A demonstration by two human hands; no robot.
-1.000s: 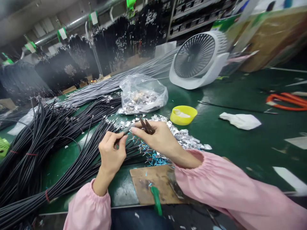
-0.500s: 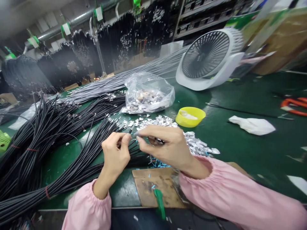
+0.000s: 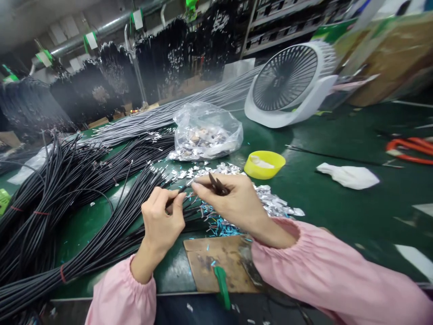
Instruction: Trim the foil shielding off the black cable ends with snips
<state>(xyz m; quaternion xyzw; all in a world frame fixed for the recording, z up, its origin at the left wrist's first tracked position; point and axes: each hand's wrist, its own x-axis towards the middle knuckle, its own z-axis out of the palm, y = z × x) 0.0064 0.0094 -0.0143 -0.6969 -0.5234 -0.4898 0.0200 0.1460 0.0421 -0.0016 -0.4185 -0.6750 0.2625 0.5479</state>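
My left hand (image 3: 163, 221) is closed in a pinch on the end of a thin black cable (image 3: 177, 193) taken from the big bundle of black cables (image 3: 67, 212) lying at the left of the green table. My right hand (image 3: 233, 201) is closed too: its fingertips pinch the tip of that same cable, and a small dark cutting tool (image 3: 216, 184) sticks up from between its fingers. The two hands meet above a scatter of silver foil scraps (image 3: 267, 198) and blue wire offcuts (image 3: 219, 225).
A clear bag of scraps (image 3: 206, 133), a yellow bowl (image 3: 264, 164), a white desk fan (image 3: 291, 83), a crumpled white cloth (image 3: 348, 175) and orange-handled scissors (image 3: 411, 149) lie beyond. A brown board (image 3: 216, 264) sits at the near edge. Grey cables (image 3: 176, 110) run across the back.
The right hand has turned so the dark tool points upward again, and its fingertips stay at the cable end. The left hand keeps its pinch. The view shifted slightly.
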